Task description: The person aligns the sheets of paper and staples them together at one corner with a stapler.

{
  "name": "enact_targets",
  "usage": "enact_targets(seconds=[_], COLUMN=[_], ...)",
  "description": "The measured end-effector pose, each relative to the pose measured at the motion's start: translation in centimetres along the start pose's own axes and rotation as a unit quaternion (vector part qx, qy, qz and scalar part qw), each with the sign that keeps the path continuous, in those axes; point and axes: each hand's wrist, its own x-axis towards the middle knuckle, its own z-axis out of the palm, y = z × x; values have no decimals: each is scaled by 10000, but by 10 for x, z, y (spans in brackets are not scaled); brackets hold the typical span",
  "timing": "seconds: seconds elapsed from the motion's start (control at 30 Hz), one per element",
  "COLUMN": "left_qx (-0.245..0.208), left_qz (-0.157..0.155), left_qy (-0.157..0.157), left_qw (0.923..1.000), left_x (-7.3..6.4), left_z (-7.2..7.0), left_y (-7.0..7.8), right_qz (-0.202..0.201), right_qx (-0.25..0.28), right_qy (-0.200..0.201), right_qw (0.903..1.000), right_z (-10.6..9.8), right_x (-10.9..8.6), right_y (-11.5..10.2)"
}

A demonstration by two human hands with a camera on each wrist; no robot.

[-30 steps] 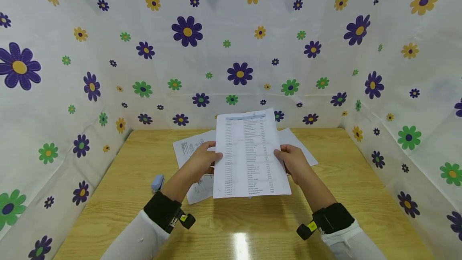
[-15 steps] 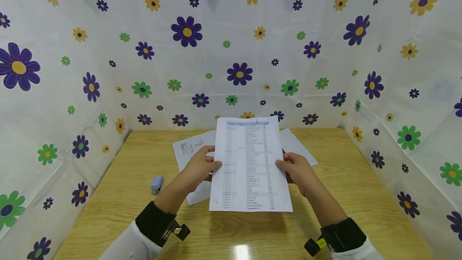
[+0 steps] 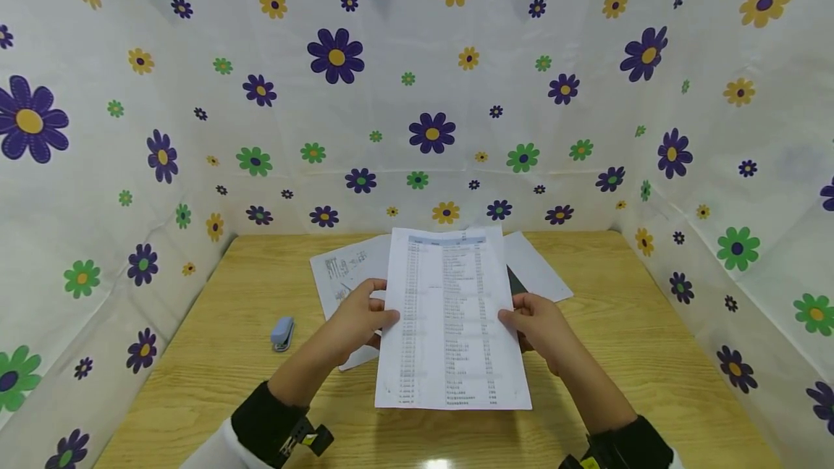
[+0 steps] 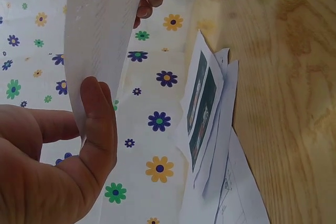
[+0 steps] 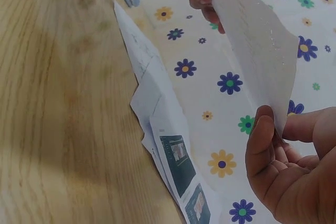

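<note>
Both hands hold up a printed sheet of paper (image 3: 452, 324) covered in columns of small text with a blue header band. My left hand (image 3: 360, 315) pinches its left edge, thumb on the printed face and fingers behind. On the opposite edge my right hand (image 3: 539, 323) pinches it the same way. Each wrist view shows the sheet raised above the table, its back side facing the camera and slightly bowed. Beneath and behind it lie several loose papers (image 3: 342, 266), partly hidden by the raised sheet. One of them (image 5: 176, 156) carries dark printed pictures.
A small blue stapler (image 3: 283, 333) stands on the wooden table (image 3: 215, 382), left of the papers. The corner of another white sheet (image 3: 541, 270) sticks out at the right. A white flower-patterned curtain (image 3: 391, 114) encloses the back and sides.
Both hands have brought the sheet lower and nearer to the body, still gripping its two side edges. More of the papers' dark print shows at its right. The stapler has stayed put.
</note>
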Motion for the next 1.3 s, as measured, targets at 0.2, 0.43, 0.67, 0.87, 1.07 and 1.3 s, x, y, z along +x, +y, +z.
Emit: enact_targets(seconds=[0.2, 0.43, 0.67, 0.87, 1.07, 1.3], left_qx=[156, 250, 352, 553, 736, 1200], left_qz=[-53, -168, -126, -180, -251, -406], left_qy=[2, -20, -162, -182, -174, -47], left_qw=[9999, 9995, 9992, 9981, 9968, 9919], left_x=[-4, -2, 4, 8, 12, 17], left_z=[3, 5, 7, 9, 11, 13], left_y=[-6, -17, -32, -43, -50, -59], right_qz=[-87, -50, -16, 68, 126, 110], right_qx=[-11, -213, -419, -729, -1101, -1320], right_qy=[-70, -44, -27, -1, 40, 89], right_qw=[9999, 9998, 9991, 9973, 9938, 9912], right_z=[3, 7, 12, 18, 22, 25], right_x=[-3, -3, 1, 4, 6, 8], right_y=[7, 13, 23, 29, 35, 40])
